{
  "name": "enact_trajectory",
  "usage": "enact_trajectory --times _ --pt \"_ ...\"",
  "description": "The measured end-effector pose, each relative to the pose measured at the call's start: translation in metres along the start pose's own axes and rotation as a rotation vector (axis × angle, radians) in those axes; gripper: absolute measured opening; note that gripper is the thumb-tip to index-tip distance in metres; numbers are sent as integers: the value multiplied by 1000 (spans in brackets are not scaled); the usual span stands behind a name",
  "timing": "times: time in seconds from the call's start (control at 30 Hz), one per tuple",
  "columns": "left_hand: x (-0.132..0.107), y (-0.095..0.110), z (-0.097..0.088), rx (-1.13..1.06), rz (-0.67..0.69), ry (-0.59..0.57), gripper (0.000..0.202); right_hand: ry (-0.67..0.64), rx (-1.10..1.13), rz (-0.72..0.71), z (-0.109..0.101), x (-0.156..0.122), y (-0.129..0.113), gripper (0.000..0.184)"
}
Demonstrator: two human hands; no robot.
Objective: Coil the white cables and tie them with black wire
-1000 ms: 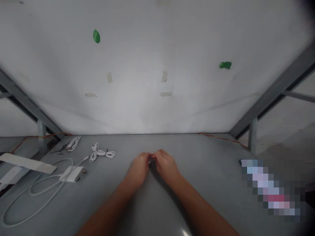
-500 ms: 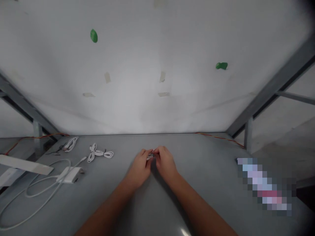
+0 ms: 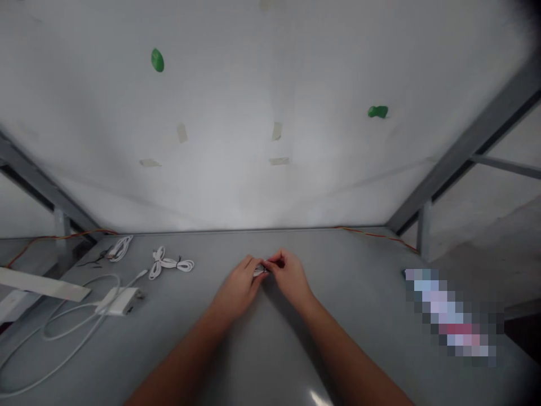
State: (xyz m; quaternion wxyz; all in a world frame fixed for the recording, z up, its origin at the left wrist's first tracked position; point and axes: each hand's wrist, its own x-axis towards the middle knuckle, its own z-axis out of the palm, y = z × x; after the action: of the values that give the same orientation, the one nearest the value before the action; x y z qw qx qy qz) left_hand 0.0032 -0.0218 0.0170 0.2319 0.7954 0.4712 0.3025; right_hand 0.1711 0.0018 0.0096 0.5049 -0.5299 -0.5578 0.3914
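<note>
My left hand (image 3: 237, 286) and my right hand (image 3: 289, 275) meet at the middle of the grey table (image 3: 363, 316), fingertips pinched together. Between them I hold a small white coiled cable (image 3: 259, 270) with a dark tie on it; most of it is hidden by my fingers. Both hands rest low over the tabletop.
To the left lie a tied white cable bundle (image 3: 171, 263), another bundle (image 3: 119, 247) near the back edge, and a white adapter (image 3: 119, 301) with a long looping white cord (image 3: 54, 330). A white flat strip (image 3: 42, 283) sits at far left. A white wall stands behind the table.
My hands stayed together at the table's middle, shifting very slightly away from me while the fingers worked on the small cable.
</note>
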Motion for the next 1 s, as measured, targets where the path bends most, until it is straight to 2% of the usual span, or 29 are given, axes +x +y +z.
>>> enact_trajectory --times 0.27,0.47,0.53,0.63,0.77,0.87,1.0 --pt "0 0 -4 -5 76 -32 22 -78 294 217 -3 2 4 36" --pt "0 1 -8 -81 75 -36 26 -156 378 269 -4 2 3 27" --pt "1 0 -9 -122 25 -4 25 -161 307 214 -7 2 0 21" --pt "3 -2 -12 -194 -82 51 22 -138 71 -10 -13 1 -9 6" --pt "5 -1 -21 -344 -182 -5 26 -272 -112 -320 -23 -2 -22 27" --pt "5 -1 -26 -426 -183 -101 32 -399 -171 -406 -26 -3 -26 24" --pt "3 -4 -27 -451 -177 -203 36 -491 -233 -418 -30 -5 -28 23"
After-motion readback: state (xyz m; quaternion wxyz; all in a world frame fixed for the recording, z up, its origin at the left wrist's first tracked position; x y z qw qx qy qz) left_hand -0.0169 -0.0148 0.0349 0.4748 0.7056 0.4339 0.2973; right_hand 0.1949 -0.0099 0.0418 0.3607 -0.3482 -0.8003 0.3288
